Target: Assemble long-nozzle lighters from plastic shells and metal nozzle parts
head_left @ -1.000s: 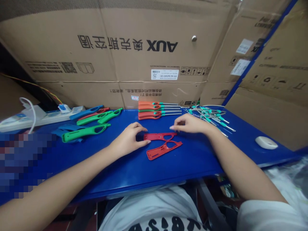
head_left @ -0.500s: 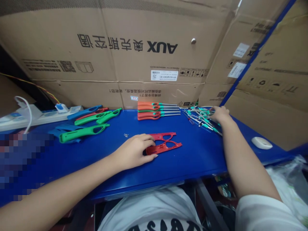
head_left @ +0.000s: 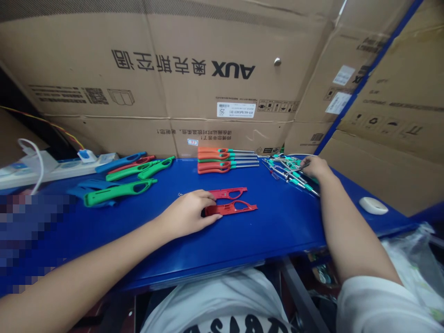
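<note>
Two red lighter casing halves [head_left: 236,208] lie side by side on the blue table, their insides facing up. My left hand [head_left: 192,212] is closed around their left ends, thumb on the near half and fingers over the far one. At the right, my right hand [head_left: 315,167] pinches at the edge of a loose pile of lighter rods [head_left: 289,171] with teal fittings and thin wires. Its fingertips are partly hidden, and the exact piece in them is hard to make out. Several assembled lighters [head_left: 215,162] with orange, red and green handles lie stacked between the hands, farther back.
Green, blue and red casing halves [head_left: 121,190] lie at the left, near a white power strip [head_left: 65,169] with cables. A white oval object [head_left: 373,206] rests at the right. Cardboard walls [head_left: 173,92] stand along the table's back and right sides.
My left hand has shifted slightly left with the red halves, which now lie more parallel and farther apart. My right hand stays at the rod pile, its fingers drawn closer together.
</note>
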A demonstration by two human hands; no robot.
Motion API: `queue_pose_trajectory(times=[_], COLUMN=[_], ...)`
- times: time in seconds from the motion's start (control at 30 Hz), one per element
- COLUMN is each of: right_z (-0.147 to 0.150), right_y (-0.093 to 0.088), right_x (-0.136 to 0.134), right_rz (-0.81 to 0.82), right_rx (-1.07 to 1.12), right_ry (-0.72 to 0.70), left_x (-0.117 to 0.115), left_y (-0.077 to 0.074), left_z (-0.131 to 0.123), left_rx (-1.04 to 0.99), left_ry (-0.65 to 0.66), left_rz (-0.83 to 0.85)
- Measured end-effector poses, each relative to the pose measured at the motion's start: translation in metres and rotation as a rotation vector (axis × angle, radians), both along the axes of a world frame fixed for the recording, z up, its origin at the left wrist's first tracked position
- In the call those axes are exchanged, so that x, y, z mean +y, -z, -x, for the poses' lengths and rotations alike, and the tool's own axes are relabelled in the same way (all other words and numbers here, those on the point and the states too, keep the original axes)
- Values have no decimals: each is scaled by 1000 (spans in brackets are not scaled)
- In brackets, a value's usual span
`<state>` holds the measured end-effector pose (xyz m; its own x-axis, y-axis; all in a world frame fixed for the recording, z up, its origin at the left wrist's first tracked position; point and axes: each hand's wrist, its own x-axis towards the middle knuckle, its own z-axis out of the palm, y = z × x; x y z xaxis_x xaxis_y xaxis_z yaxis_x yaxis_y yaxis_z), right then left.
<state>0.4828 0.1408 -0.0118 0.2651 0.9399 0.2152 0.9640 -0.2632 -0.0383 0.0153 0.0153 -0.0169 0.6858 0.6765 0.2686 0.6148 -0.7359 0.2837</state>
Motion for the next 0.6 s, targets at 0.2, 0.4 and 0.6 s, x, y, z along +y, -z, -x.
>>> queue_pose_trajectory(times=[0.2,0.4,0.6], right_z=[0,-1,-10], right_y=[-2,0,7], right_x=[-1,2,2], right_rz=[14,-24,-162], right_rx=[167,195,153], right_ry=[126,83,-41], left_x=[1,2,3], left_y=[0,0,0], left_z=[1,2,3], left_rx=[17,11,12], left_ry=[-7,27,15], left_rz=[25,21,28])
